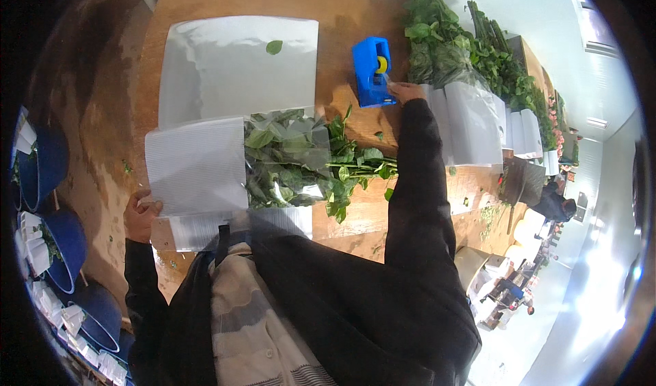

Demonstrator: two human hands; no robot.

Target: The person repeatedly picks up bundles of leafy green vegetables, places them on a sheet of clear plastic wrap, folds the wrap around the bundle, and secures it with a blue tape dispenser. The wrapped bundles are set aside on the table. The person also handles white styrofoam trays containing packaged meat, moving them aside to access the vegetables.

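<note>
A bouquet wrapped in white corrugated sheet (197,168) and clear film lies across the table before me, its leafy stems (353,165) pointing right. My left hand (141,214) pinches the lower left edge of the corrugated wrap between thumb and fingers. At the blue tape dispenser (365,73), my right hand (407,92) has its fingertips closed on a strip of clear tape near the cutter. A yellow tape core (382,64) sits in the dispenser. The flower heads are hidden inside the wrap.
Clear-film sheets (236,73) with a loose leaf (274,47) lie behind the bouquet. Wrapped bouquets (471,124) are stacked at the right. Blue buckets (61,253) holding white-wrapped bunches stand on the floor at left. People (556,204) are farther off at right.
</note>
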